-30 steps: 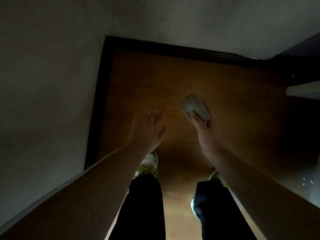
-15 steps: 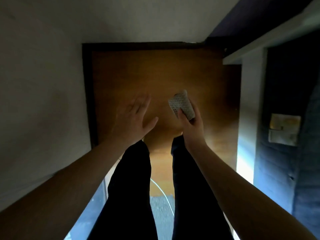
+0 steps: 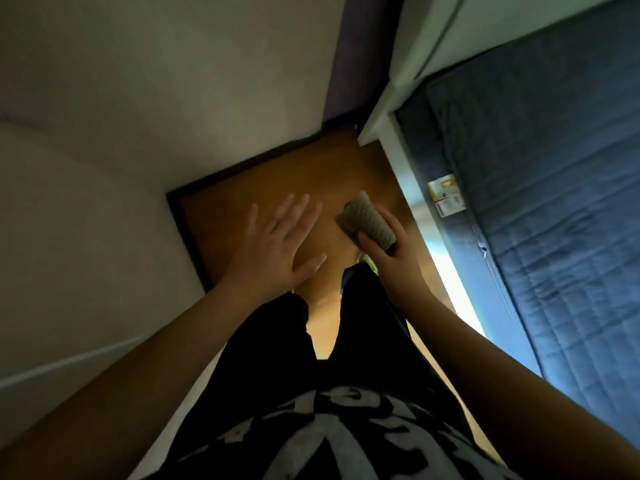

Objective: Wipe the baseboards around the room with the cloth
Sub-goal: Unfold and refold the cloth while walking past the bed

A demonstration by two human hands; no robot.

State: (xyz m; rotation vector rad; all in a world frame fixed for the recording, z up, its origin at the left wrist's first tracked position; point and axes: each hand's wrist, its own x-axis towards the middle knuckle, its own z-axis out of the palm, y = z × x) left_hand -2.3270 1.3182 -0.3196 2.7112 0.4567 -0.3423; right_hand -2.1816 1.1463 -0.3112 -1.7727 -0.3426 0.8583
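Waffle-textured and beige, the cloth (image 3: pixel 366 220) sits folded in the right hand (image 3: pixel 388 258), whose thumb and curled fingers clasp it from below. It is held in the air above the floor (image 3: pixel 242 216), well apart from any baseboard. The left hand (image 3: pixel 277 247) hovers beside it with fingers straight and spread, holding nothing.

Below the hands, the dark baseboard (image 3: pixel 188 230) runs along the left edge of the floor, meets a corner at the far left, then follows the far edge toward a purple strip of wall (image 3: pixel 360 57). White walls (image 3: pixel 104 133) rise above it. On the right edge of the floor stands a white bed frame (image 3: pixel 398 140) with a blue quilted mattress (image 3: pixel 554 202) carrying a small label (image 3: pixel 446 199). Black trousers (image 3: pixel 363 323) and a shoe toe (image 3: pixel 367 263) show under the arms.

As for progress, nothing here tells which stretches have been wiped; the baseboard is dim and shows no visible difference along its length. The person stands upright with the cloth off the trim, so this looks like a pause between stretches. Bending to the corner run seems the likely remaining work.
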